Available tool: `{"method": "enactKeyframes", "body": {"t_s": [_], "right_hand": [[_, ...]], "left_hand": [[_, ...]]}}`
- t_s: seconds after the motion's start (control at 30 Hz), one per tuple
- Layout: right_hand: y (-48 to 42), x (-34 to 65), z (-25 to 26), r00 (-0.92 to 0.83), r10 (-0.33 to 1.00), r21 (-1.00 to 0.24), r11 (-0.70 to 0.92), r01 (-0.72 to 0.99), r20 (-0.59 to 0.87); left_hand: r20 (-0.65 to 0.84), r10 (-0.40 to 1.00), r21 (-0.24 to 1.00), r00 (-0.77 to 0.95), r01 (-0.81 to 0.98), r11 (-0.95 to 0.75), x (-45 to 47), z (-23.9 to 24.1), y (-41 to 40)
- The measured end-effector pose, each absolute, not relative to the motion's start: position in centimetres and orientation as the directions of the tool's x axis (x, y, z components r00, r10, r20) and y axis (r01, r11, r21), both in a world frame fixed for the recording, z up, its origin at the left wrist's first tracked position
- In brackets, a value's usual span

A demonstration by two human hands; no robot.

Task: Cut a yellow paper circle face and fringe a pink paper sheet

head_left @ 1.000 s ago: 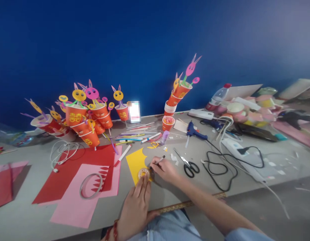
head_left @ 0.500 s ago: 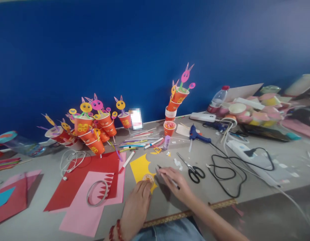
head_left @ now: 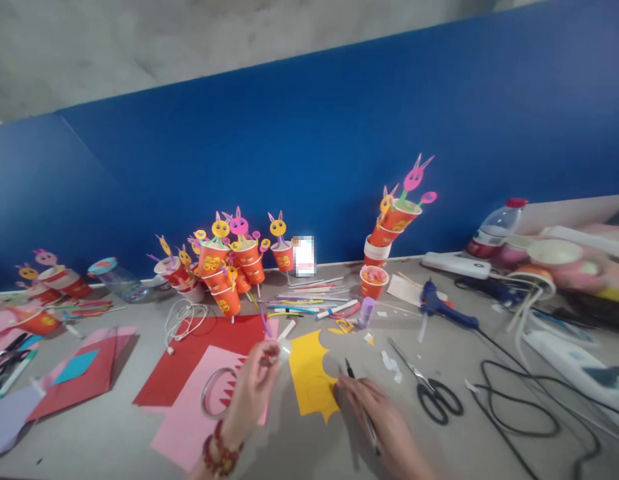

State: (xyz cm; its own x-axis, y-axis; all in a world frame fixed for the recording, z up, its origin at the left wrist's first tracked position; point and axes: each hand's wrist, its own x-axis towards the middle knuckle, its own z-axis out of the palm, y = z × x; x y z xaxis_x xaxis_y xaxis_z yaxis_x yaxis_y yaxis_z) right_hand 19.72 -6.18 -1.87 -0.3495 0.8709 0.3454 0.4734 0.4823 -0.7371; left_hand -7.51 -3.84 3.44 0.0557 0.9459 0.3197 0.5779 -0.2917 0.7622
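Yellow paper sheet point(head_left: 309, 380) lies flat on the surface point(head_left: 439, 440); right hand point(head_left: 384, 417) beside it pinches a pen point(head_left: 362, 407), tip ready. Left of the sheet, left hand point(head_left: 252, 393) lifts what seems a small tape roll point(head_left: 283, 349), clearing it.

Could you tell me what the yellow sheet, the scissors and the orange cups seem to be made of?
Yellow sheet: likely craft paper or thin foam, matte, lying flat with a scalloped cut edge. Scissors: pale metal blades, black handles that look plastic. Orange cups: probably paper, with pale rims; several nest in tilted stacks.
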Motion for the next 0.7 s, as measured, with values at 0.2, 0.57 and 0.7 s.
{"method": "enactKeyframes", "body": {"t_s": [0.2,0.57,0.7], "right_hand": [[-6.3,19.8,-1.6,-0.348,0.881,-0.717,0.466,0.518,0.321],[-6.5,20.2,-0.5,-0.104,0.925,-0.692,0.346,0.634,0.366],[-5.4,22.7,-0.3,-0.038,0.903,-0.600,0.315,0.735,0.427]], "left_hand": [[0.357,0.925,0.657,0.128,0.670,-0.346,-10.4,3.8,-1.6],[0.381,0.662,0.385,0.645,0.540,-0.748,-2.3,4.4,0.5],[0.325,0.615,0.402,0.718,0.484,-0.777,2.6,4.1,0.8]]}}
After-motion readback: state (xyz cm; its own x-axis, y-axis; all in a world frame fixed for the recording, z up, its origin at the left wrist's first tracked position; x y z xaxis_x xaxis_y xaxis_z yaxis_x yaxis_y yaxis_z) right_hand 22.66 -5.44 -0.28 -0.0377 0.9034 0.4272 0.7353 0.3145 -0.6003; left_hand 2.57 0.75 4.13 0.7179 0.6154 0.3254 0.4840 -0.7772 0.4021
